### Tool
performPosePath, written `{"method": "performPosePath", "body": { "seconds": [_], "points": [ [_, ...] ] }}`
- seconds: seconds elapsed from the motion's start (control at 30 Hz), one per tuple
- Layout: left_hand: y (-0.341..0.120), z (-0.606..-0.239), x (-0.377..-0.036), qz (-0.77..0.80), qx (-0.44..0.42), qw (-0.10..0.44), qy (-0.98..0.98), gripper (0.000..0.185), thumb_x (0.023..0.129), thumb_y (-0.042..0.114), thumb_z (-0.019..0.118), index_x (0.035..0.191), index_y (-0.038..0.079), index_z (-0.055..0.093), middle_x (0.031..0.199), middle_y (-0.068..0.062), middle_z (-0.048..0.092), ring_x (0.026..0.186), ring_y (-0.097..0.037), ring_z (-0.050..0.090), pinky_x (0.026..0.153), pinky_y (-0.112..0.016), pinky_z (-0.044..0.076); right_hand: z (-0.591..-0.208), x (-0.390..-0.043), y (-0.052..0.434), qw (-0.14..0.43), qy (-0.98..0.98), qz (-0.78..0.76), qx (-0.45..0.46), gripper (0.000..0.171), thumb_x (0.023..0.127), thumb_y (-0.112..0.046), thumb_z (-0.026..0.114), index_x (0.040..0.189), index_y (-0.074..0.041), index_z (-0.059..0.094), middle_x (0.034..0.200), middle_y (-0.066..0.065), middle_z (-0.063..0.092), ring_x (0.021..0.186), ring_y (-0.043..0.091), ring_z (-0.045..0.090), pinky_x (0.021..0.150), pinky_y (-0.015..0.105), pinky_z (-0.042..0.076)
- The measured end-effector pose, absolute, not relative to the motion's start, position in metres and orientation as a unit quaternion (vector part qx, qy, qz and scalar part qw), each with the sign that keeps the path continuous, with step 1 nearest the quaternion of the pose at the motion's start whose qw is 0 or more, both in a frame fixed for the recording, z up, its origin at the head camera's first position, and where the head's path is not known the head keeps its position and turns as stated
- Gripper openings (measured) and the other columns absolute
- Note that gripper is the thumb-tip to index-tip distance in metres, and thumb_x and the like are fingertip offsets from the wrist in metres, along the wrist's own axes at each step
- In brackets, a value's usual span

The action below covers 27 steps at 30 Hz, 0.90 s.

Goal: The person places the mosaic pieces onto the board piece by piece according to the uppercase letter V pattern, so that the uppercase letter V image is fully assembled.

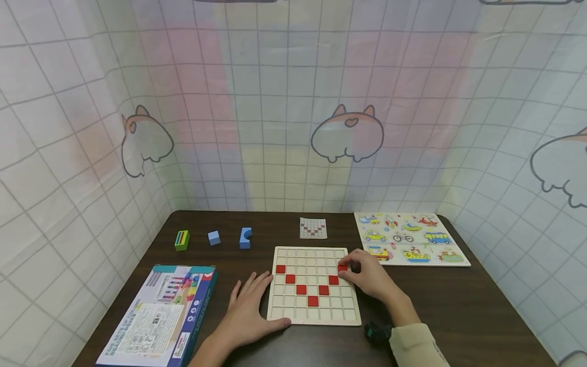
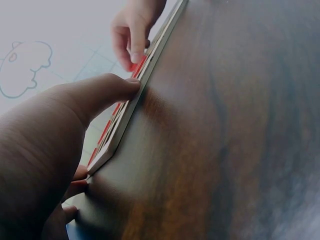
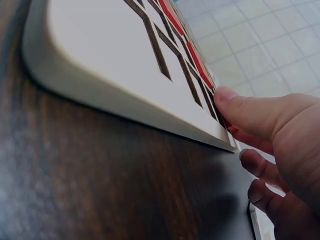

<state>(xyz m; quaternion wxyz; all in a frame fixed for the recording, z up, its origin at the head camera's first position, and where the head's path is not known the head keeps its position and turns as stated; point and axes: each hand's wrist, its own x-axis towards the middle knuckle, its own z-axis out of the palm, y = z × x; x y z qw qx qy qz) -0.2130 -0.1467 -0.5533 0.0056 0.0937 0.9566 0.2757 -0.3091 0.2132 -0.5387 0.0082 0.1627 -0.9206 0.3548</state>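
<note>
A pale square grid board (image 1: pixel 293 255) lies on the table, with red square tiles (image 1: pixel 313 301) set in a V shape among its white cells. My left hand (image 1: pixel 249 309) rests along the board's left edge, fingers spread and fairly straight. Its thumb (image 2: pixel 112 90) lies over the board's rim near the lower left corner. At the board's upper right, my right hand (image 1: pixel 370 275) pinches a red tile (image 1: pixel 342 267) between thumb and index finger, right at the end of the V. The fingers partly hide that tile. Up close, the right thumb (image 3: pixel 245 110) reaches the board's edge.
Behind the board lies a small card (image 1: pixel 313 229) with a V pattern. A vehicle picture board (image 1: pixel 408 239) is at the back right. Back left stand a green striped block (image 1: pixel 182 240), a blue cube (image 1: pixel 213 238) and a notched blue block (image 1: pixel 245 238). A box (image 1: pixel 158 316) lies front left.
</note>
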Motion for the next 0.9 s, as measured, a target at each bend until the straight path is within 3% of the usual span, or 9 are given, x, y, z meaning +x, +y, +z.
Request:
{"method": "performPosePath", "body": {
  "seconds": [0.57,0.73,0.9],
  "points": [
    [-0.149,-0.553,-0.211,0.277,0.091,0.011,0.957,0.127,0.071,0.095,0.078,0.171,0.025,0.045,0.179,-0.002,0.042,0.172,-0.038,0.025,0.134,-0.078,0.006,-0.539,-0.305,0.214,0.002,-0.920,0.362,0.154,0.022,0.099,-0.028,0.087,0.119,-0.023,0.082,0.112,-0.003,0.067,0.096,0.018,0.054,0.081,0.034,0.047],
    [-0.150,-0.553,-0.213,0.276,0.090,0.012,0.957,0.127,0.070,0.095,0.078,0.171,0.025,0.045,0.179,-0.002,0.042,0.172,-0.038,0.026,0.134,-0.078,0.007,-0.529,-0.299,0.216,0.020,-0.922,0.358,0.145,0.027,0.101,-0.028,0.084,0.126,-0.018,0.081,0.121,0.000,0.071,0.112,0.023,0.063,0.099,0.047,0.058],
    [-0.148,-0.553,-0.214,0.277,0.094,0.011,0.956,0.127,0.071,0.095,0.078,0.171,0.024,0.045,0.179,-0.002,0.042,0.172,-0.038,0.026,0.134,-0.078,0.007,-0.522,-0.291,0.219,0.031,-0.925,0.349,0.147,0.030,0.104,-0.030,0.081,0.130,-0.016,0.079,0.130,0.001,0.071,0.129,0.029,0.065,0.114,0.059,0.055]
  ]
}}
